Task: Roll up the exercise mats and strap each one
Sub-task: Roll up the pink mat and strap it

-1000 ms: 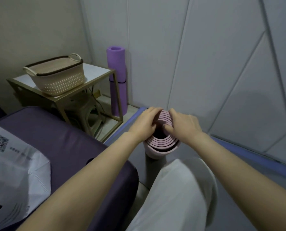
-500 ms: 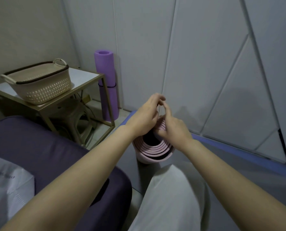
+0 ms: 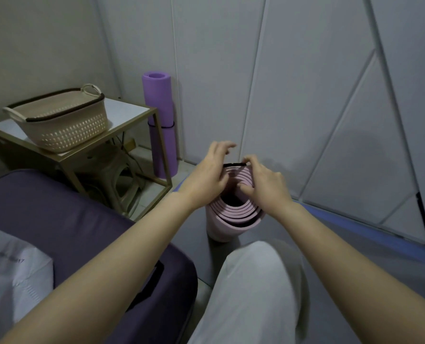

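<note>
Your pink mat (image 3: 231, 227) stands rolled on the floor by your knee, with the purple mat (image 3: 158, 95) already banded in the corner. Your hands, touching half a second ago, have parted. The right hand (image 3: 266, 184) pinches a black strap (image 3: 233, 165) now stretched across the roll's top. The left hand (image 3: 206, 180) has its fingers spread, its hold hidden. Strapping looks begun.

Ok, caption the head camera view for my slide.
Right hand pinches a black strap atop a rolled pink mat, left hand alongside; strapped purple mat behind.
</note>
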